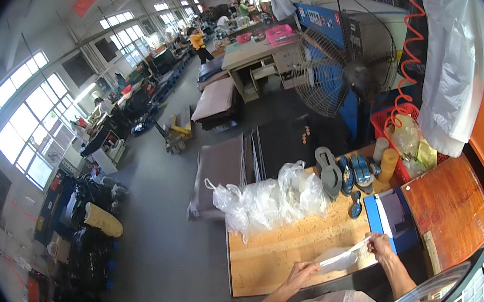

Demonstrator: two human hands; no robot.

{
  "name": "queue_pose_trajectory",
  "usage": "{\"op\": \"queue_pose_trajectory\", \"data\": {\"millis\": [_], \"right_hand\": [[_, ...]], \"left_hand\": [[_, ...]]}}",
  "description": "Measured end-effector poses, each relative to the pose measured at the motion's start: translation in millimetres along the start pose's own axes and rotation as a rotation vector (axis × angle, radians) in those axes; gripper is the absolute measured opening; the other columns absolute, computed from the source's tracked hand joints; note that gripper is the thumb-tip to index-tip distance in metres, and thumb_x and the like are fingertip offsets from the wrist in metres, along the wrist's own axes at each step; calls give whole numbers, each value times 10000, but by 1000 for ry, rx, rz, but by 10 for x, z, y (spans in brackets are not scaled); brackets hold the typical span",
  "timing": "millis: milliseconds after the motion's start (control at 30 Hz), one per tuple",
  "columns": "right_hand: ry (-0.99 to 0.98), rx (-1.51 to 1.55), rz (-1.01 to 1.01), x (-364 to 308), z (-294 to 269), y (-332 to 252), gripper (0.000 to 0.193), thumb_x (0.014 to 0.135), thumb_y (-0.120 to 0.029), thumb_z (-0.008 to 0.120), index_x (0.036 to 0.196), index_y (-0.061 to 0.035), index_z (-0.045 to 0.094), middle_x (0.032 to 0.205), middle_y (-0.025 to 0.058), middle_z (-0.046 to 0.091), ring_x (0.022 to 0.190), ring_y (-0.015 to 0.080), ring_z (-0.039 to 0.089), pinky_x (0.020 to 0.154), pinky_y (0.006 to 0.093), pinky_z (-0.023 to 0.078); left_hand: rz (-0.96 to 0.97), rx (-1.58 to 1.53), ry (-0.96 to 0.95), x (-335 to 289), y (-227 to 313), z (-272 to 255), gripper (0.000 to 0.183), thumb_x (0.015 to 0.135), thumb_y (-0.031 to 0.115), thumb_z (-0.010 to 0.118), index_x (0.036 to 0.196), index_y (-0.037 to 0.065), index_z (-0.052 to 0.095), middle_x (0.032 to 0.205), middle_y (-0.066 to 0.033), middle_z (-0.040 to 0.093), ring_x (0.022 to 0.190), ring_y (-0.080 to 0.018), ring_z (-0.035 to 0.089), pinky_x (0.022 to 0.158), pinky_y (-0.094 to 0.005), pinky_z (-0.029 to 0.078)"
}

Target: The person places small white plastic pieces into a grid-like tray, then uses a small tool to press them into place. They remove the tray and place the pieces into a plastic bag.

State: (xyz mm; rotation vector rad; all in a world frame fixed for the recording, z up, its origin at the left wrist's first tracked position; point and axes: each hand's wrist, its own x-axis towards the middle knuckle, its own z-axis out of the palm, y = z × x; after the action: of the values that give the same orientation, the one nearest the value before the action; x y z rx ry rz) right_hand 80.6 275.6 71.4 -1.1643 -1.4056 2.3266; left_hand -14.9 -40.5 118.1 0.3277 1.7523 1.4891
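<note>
Pale fabric shirt [358,299] sits nearest. Left grip [301,274] and right grip [380,245] clamp opposite ends of translucent white plastic bag [340,260] above tan wooden worktop [262,261].

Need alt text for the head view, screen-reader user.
A person's left hand and right hand hold a piece of translucent plastic between them above a wooden worktable. At its far side sit bulging translucent bags beside a grey sole-shaped piece; a wire-guarded fan stands beyond, in a long workshop.
</note>
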Motion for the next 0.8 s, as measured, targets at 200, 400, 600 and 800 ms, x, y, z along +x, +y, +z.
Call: {"op": "queue_pose_trajectory", "data": {"millis": [200,400,600,800], "right_hand": [[-26,282,52,-132,-67,165,125,970,-27,567,1013,20,674,702,56,617,550,126,545,485,261,456],[-222,-129,-187,-797,182,-409,149,855,44,704,1003,31,709,743,101,735,569,113,634,515,243,464],[-190,-255,-405,-1179,678,-653,61,905,0,687,945,39,662,730,9,653,636,50,570,600,219,465],[-244,-377,-366,-1361,720,-684,81,887,-19,714,924,20,654,732,-30,589,655,42,540,583,217,441]], "left_hand": [[-38,-553,-24,44,-165,136,198,1023,211,611,1002,46,719,1067,-73,727,996,-144,648,887,-311,473],[247,-668,-337,182,450,373,307,1079,162,508,1318,-9,597,1317,-142,671,1102,-186,674,984,-351,500],[351,-91,-346,211,556,650,486,1069,101,551,1529,-1,434,1349,-87,620,978,-158,701,969,-342,527],[335,-58,-220,309,379,675,324,1032,49,606,1348,-21,600,1176,-47,687,949,-118,674,860,-266,548]]}}
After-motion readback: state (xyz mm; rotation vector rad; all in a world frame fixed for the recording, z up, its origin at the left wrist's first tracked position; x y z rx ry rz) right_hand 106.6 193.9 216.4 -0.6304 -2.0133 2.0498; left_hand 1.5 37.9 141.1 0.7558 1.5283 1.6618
